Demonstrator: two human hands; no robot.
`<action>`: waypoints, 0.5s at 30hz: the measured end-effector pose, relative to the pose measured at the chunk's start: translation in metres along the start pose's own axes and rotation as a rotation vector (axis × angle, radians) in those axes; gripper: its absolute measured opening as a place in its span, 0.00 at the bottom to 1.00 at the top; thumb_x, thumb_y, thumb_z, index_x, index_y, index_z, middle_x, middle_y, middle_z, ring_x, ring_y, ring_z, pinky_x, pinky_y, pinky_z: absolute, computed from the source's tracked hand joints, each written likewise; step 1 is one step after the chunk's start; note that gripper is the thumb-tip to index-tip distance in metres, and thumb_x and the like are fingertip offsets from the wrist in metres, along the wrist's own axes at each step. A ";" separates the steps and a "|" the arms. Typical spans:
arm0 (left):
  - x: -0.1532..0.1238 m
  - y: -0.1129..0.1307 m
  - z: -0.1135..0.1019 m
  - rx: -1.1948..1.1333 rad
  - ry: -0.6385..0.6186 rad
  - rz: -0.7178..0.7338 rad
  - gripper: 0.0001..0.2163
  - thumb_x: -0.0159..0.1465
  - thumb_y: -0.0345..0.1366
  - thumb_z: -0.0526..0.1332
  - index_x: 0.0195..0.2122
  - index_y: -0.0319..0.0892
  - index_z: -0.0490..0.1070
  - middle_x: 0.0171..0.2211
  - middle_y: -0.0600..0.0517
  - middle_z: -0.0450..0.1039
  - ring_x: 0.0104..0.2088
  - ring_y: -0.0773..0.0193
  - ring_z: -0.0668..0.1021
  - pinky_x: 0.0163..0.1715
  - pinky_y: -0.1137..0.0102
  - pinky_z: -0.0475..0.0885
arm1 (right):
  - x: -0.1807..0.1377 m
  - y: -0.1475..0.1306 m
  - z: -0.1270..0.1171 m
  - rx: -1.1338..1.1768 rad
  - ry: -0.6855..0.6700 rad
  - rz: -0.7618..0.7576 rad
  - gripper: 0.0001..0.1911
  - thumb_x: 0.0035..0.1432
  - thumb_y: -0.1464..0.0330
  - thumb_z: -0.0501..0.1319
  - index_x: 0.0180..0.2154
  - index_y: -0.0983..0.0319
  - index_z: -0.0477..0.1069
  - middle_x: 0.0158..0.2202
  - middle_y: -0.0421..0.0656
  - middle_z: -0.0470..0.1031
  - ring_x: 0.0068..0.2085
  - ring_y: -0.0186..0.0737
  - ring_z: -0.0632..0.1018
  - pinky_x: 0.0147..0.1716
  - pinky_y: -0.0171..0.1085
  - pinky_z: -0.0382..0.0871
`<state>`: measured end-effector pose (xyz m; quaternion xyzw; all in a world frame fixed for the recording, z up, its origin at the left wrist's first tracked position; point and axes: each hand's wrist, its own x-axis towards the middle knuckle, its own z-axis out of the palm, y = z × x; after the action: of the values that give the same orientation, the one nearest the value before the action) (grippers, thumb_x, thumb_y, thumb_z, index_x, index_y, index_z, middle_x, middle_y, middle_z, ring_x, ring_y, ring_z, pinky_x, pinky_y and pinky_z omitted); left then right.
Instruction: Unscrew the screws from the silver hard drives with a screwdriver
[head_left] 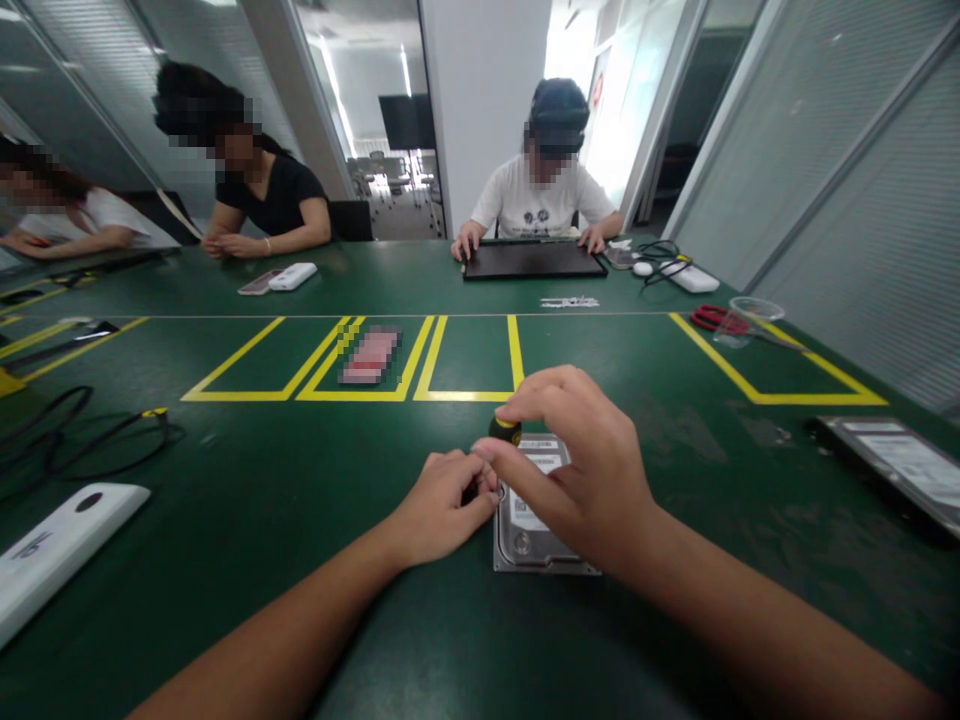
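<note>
A silver hard drive with a white label lies flat on the green table in front of me, partly covered by my hands. My right hand arches over it, thumb and index finger closed around the black and yellow handle of a screwdriver. The shaft and tip are hidden behind the fingers. At the drive's left edge rests my left hand, fingers curled and thumb tip near the drive's edge. What those fingers pinch, if anything, I cannot make out.
A second hard drive lies at the right. White power banks and a black cable are at the left. Red-handled scissors and a clear plastic cup stand back right. Across the table, a person handles a black panel.
</note>
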<state>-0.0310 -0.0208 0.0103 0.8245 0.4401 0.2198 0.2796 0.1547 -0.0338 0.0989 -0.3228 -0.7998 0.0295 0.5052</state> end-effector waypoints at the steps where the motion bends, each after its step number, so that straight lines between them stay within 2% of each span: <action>1: 0.000 0.000 0.000 0.002 0.003 -0.003 0.06 0.67 0.39 0.59 0.38 0.43 0.70 0.38 0.53 0.75 0.41 0.56 0.74 0.45 0.63 0.65 | 0.000 0.000 0.000 -0.020 0.013 -0.001 0.05 0.58 0.69 0.65 0.36 0.61 0.70 0.36 0.43 0.74 0.40 0.41 0.72 0.40 0.42 0.67; 5: -0.001 -0.001 0.000 0.012 -0.001 0.008 0.06 0.67 0.39 0.59 0.40 0.44 0.70 0.40 0.53 0.75 0.42 0.56 0.74 0.45 0.63 0.64 | 0.000 0.000 -0.001 -0.078 0.052 -0.030 0.06 0.58 0.69 0.66 0.35 0.62 0.70 0.33 0.41 0.74 0.38 0.39 0.72 0.40 0.41 0.65; 11: 0.000 -0.001 0.002 -0.039 0.015 0.022 0.05 0.66 0.37 0.59 0.34 0.43 0.69 0.32 0.55 0.73 0.35 0.61 0.73 0.39 0.66 0.65 | 0.001 -0.002 -0.001 -0.010 -0.003 -0.016 0.04 0.60 0.73 0.60 0.39 0.63 0.71 0.36 0.42 0.77 0.39 0.38 0.74 0.43 0.42 0.66; 15: -0.001 0.001 0.001 -0.041 0.016 0.004 0.05 0.65 0.38 0.58 0.35 0.43 0.69 0.33 0.53 0.73 0.39 0.58 0.74 0.44 0.63 0.67 | 0.000 -0.002 0.001 0.028 -0.028 -0.014 0.03 0.61 0.71 0.61 0.38 0.62 0.72 0.37 0.42 0.76 0.41 0.39 0.74 0.44 0.43 0.66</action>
<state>-0.0300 -0.0220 0.0101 0.8179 0.4359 0.2356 0.2923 0.1530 -0.0351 0.0995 -0.3096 -0.8085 0.0417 0.4988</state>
